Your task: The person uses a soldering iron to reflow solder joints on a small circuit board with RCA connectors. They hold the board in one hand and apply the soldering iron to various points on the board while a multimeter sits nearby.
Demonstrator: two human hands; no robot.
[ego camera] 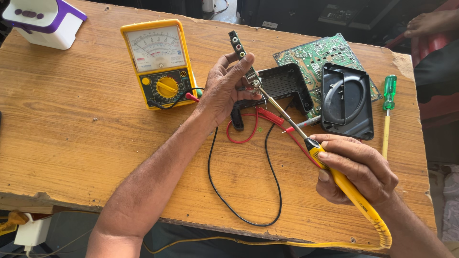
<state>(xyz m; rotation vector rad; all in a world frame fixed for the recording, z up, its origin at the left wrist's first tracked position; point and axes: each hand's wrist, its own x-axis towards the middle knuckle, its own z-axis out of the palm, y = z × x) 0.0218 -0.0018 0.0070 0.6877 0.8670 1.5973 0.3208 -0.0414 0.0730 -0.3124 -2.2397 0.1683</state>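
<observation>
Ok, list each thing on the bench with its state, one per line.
Left hand: holds small connector board upright.
Right hand: grips yellow soldering iron, tip at the board's lower end.
Yellow multimeter: lying flat, leads plugged in.
Black casing halves: open, apart.
Green circuit board: bare, out of the casing.
Green screwdriver: lying unused.

i can't see where the yellow-handled soldering iron (334,174) tip meets the narrow green connector board (241,55); my left hand (224,88) covers its lower part. the white and purple plastic device (43,21) is cut off at the top-left edge. the yellow analogue multimeter (160,62) dial markings are too small to tell.
</observation>
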